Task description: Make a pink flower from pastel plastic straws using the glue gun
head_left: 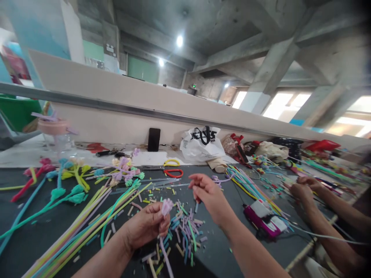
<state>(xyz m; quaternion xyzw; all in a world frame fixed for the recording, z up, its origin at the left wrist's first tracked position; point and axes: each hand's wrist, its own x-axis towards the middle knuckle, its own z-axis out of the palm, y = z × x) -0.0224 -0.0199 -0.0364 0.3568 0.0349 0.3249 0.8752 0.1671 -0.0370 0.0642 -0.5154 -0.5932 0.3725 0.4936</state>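
— Left hand [147, 226]?
— Closed around a pale purple pipe-cleaner flower [166, 206], fuzzy head poking up past the thumb, stem hanging down toward the near edge of the dark counter [17, 247].
— Right hand [208, 195]?
— Raised just right of the flower, apart from it, fingers pinched narrow on something small and reddish; cannot tell what.
— Directly beneath the hands?
— A litter of short cut pieces [185, 227] in many colours, scattered over the counter.
— Further left?
— A sheaf of long straight stems [95, 216], yellow, green and pink, running from the near left corner toward the middle. Beyond, finished flowers [72, 181] in teal, pink and yellow, lying flat.
— Farther back?
— Yellow-handled and red-handled scissors [173, 168] side by side, past the right hand. Behind those, a black phone [153, 139] leaning upright against the low wall, and to its right a white plastic bag [202, 143]. Far left, a clear jar with a pink lid [56, 135].
— On the right?
— A bundle of coloured stems [249, 185] fanned across the counter, a magenta and white device [262, 219] with a cable near it. Beyond, a second person's hands [303, 187] resting on the counter among more craft scraps.
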